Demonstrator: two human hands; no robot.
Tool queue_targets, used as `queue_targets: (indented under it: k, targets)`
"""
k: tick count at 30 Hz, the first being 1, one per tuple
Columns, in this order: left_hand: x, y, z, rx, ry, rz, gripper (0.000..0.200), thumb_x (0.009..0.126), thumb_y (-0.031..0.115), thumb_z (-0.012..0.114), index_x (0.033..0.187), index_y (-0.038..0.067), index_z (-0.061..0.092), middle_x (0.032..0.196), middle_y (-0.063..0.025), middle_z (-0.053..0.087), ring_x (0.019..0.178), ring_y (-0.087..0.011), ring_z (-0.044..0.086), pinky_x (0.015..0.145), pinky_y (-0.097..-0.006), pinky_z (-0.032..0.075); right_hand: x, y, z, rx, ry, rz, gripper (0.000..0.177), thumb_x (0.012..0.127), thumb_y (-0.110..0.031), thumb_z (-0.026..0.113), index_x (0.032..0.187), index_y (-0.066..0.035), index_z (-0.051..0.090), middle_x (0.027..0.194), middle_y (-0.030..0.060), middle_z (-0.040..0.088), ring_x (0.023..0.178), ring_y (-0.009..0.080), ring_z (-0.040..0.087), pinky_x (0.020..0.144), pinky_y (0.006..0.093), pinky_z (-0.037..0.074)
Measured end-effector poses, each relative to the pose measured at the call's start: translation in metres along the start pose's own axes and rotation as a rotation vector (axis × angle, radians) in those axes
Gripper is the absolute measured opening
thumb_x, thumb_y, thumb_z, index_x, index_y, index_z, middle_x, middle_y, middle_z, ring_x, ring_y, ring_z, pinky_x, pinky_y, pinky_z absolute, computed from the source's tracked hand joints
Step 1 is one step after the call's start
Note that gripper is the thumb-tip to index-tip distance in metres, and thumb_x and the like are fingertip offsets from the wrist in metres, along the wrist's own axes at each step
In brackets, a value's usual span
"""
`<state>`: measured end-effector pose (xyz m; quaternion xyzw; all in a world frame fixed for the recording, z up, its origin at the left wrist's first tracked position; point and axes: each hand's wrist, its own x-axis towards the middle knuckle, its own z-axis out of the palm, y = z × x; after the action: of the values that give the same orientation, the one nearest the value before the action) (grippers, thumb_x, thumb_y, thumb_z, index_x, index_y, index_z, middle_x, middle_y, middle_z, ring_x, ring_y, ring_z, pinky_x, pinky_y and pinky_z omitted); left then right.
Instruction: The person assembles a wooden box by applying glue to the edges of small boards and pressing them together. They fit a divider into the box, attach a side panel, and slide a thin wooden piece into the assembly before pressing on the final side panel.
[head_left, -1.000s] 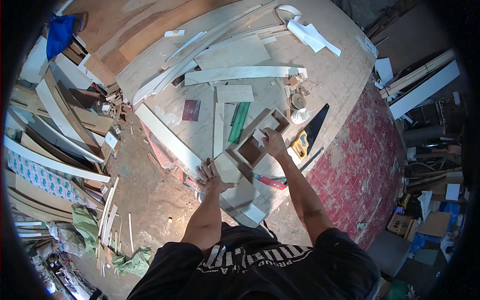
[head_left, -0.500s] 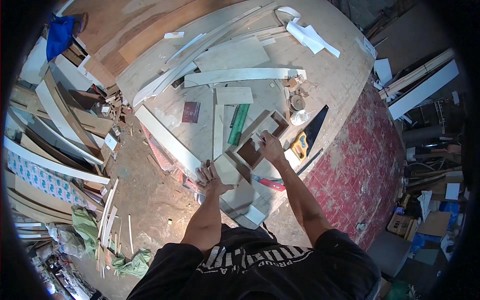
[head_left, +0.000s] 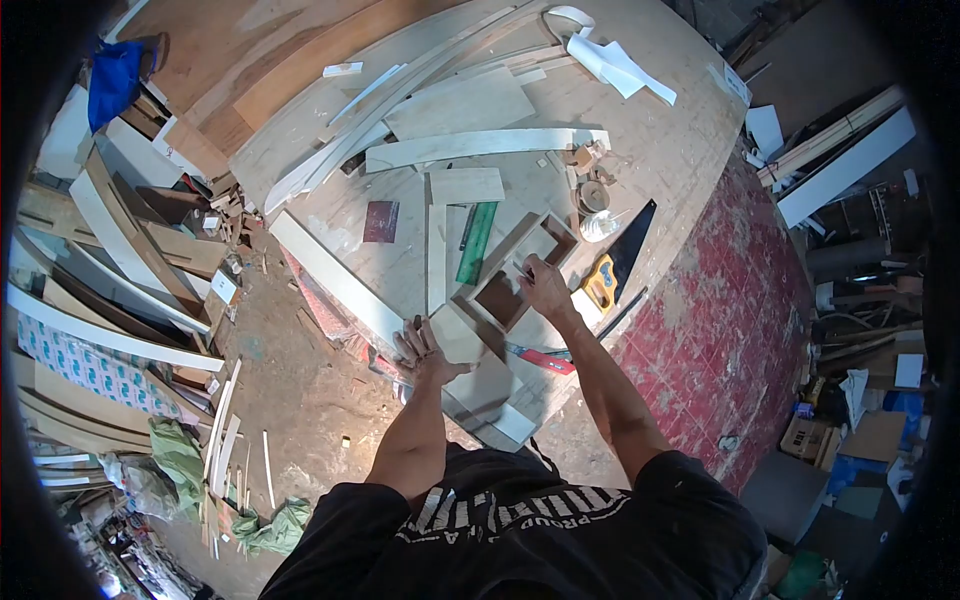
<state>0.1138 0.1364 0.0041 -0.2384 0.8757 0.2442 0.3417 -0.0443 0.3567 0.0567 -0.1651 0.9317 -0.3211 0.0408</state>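
Note:
My left hand (head_left: 422,356) lies with fingers spread at the table's near edge, touching the end of a long white strip (head_left: 335,275) and beside a pale board (head_left: 462,340). At the small open wooden box (head_left: 496,262), my right hand (head_left: 545,288) is closed in a pinch over the middle divider. Whatever the fingertips hold there is too small to make out. Near my right forearm lie a red-handled utility knife (head_left: 545,361) and a handsaw (head_left: 601,284) with a yellow handle. A green ruler-like strip (head_left: 477,243) rests left of the box.
Farther back on the table are a curved pale strip (head_left: 480,147), a dark red sandpaper square (head_left: 381,222), tape rolls (head_left: 592,197) and a white paper piece (head_left: 620,70). Curved panels (head_left: 110,330) crowd the left floor. Boxes and scraps (head_left: 870,436) stand on the right.
The whole view has shifted slightly. Both hands keep nearly the same place, the left spread by the strip and the right pinched over the box.

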Motion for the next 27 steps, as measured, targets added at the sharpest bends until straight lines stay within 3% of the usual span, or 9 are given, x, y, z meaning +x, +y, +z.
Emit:
queue_targets:
  k: [11,27]
  targets:
    - [0.005,-0.001,0.004,0.084,0.014,0.008,0.155,0.044,0.069,0.083,0.151,0.019,-0.017,0.157,-0.0128,-0.025,0.142,-0.0412,-0.024,0.108,-0.0712,0.007,-0.03,-0.037,0.011,0.118,-0.113,0.121,0.018,0.079,-0.011,0.067,0.088,-0.001,0.054,0.076,0.0209,0.063,0.075,0.0405,0.063,0.068,0.0472,0.049]
    - [-0.009,0.005,-0.009,0.053,0.011,0.002,0.154,0.043,0.069,0.084,0.153,0.017,-0.011,0.157,-0.0137,-0.023,0.142,-0.043,-0.022,0.107,-0.0731,0.008,-0.037,-0.046,0.03,0.11,-0.125,0.067,0.023,0.077,-0.01,0.072,0.086,0.001,0.054,0.072,0.0183,0.062,0.067,0.0354,0.063,0.062,0.0426,0.05]
